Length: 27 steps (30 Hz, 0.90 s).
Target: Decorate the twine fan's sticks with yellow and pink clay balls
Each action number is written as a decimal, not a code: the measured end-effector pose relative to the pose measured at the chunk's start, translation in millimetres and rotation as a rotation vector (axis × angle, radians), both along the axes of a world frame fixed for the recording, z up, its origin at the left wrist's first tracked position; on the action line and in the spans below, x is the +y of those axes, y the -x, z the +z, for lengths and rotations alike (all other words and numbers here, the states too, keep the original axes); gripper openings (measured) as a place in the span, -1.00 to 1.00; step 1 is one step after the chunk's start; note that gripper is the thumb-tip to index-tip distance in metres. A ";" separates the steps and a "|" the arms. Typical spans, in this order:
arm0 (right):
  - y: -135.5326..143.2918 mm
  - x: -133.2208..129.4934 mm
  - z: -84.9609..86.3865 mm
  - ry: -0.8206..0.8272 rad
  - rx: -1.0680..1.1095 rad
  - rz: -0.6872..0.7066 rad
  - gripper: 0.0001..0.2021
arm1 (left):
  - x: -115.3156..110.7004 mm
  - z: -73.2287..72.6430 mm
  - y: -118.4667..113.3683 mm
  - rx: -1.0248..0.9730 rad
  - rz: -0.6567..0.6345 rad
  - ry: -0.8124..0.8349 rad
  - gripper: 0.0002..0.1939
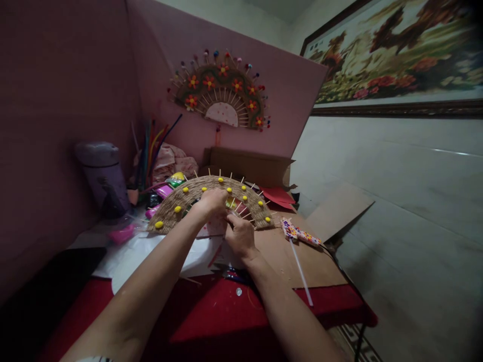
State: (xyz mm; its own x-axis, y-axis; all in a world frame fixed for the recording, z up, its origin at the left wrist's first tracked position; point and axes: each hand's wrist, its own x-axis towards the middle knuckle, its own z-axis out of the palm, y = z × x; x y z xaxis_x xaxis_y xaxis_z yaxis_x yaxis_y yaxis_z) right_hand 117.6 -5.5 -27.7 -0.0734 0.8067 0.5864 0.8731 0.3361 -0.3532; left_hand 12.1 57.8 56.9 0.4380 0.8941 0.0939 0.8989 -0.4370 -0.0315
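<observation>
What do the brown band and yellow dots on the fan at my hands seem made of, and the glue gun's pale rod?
Brown band: probably jute twine, matte and rough; fibrous lines follow its curve. Yellow dots: perhaps modelling clay or plastic; smooth, evenly coloured, rounded. Pale rod: likely hot-melt glue, though plastic is possible; smooth, whitish, seemingly translucent.
</observation>
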 end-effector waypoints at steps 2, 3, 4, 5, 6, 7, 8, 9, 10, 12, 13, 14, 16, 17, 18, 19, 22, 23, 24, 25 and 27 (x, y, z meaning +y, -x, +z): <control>0.3 -0.4 -0.2 0.001 -0.005 -0.003 -0.79 | 1.3 -1.3 0.0 -0.004 -0.005 -0.008 -0.67; 0.5 -0.7 -0.4 0.001 -0.006 -0.002 -0.79 | 1.8 -1.9 -0.3 -0.005 -0.007 -0.011 -0.67; 0.6 -0.9 -0.6 0.002 -0.008 -0.001 -0.79 | 2.1 -2.4 -0.8 -0.004 -0.008 -0.011 -0.67; 0.8 -1.1 -0.9 0.002 -0.009 -0.001 -0.80 | 2.3 -2.8 -1.4 -0.001 -0.008 -0.011 -0.67; 1.1 -1.2 -1.1 0.004 -0.006 0.000 -0.80 | 2.4 -3.1 -2.0 0.003 -0.007 -0.012 -0.67; 1.4 -1.0 -1.3 0.006 0.001 0.003 -0.81 | 2.4 -3.3 -2.6 0.007 -0.005 -0.014 -0.66; 1.8 -0.6 -1.2 0.008 0.018 0.013 -0.81 | 2.4 -3.4 -3.1 0.011 -0.002 -0.017 -0.65; 2.4 0.0 -0.6 0.011 0.050 0.026 -0.81 | 2.3 -3.4 -3.5 0.016 0.001 -0.019 -0.65; 2.9 0.8 0.6 0.016 0.095 0.045 -0.81 | 2.1 -3.3 -3.8 0.020 0.002 -0.022 -0.65; 3.7 2.7 5.6 0.033 0.197 0.083 -0.80 | 1.5 -2.7 -3.5 0.010 0.002 -0.027 -0.68; 3.6 3.5 9.7 0.045 0.239 0.097 -0.79 | 1.1 -2.4 -3.1 0.000 0.003 -0.029 -0.69; 3.0 4.2 14.9 0.064 0.263 0.111 -0.78 | 0.8 -2.0 -2.4 -0.015 0.001 -0.030 -0.69; -0.5 5.7 27.8 0.123 0.244 0.159 -0.77 | 0.7 -1.8 -0.8 -0.044 -0.003 -0.028 -0.67; -3.2 6.6 35.1 0.173 0.201 0.206 -0.77 | 0.9 -1.9 -0.1 -0.052 -0.005 -0.024 -0.66; -6.2 7.7 42.3 0.231 0.139 0.258 -0.77 | 1.4 -2.1 0.5 -0.059 -0.011 -0.021 -0.66; -9.1 9.2 49.1 0.295 0.061 0.314 -0.77 | 1.9 -2.3 1.0 -0.067 -0.016 -0.020 -0.66; -13.7 14.4 61.7 0.381 -0.091 0.362 -0.77 | 2.9 0.2 2.4 -0.115 -0.005 -0.049 -0.69; -13.1 15.8 62.0 0.366 -0.092 0.337 -0.77 | 2.7 2.8 3.4 -0.145 0.009 -0.071 -0.71; -11.4 16.6 60.2 0.328 -0.071 0.294 -0.78 | 2.1 6.6 5.1 -0.182 0.031 -0.099 -0.72; -8.9 16.7 56.2 0.269 -0.036 0.241 -0.79 | 1.4 11.6 7.9 -0.226 0.062 -0.135 -0.72; -2.8 14.8 43.2 0.106 0.041 0.128 -0.80 | 0.4 23.8 17.9 -0.327 0.154 -0.219 -0.72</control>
State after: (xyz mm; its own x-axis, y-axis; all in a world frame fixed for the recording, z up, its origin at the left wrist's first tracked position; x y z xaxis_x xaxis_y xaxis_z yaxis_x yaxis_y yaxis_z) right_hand 120.5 9.2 15.5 -0.1573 0.8498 0.5031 0.8094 0.4028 -0.4273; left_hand -5.8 58.1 80.7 0.2166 0.8901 0.4009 0.9312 -0.3117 0.1889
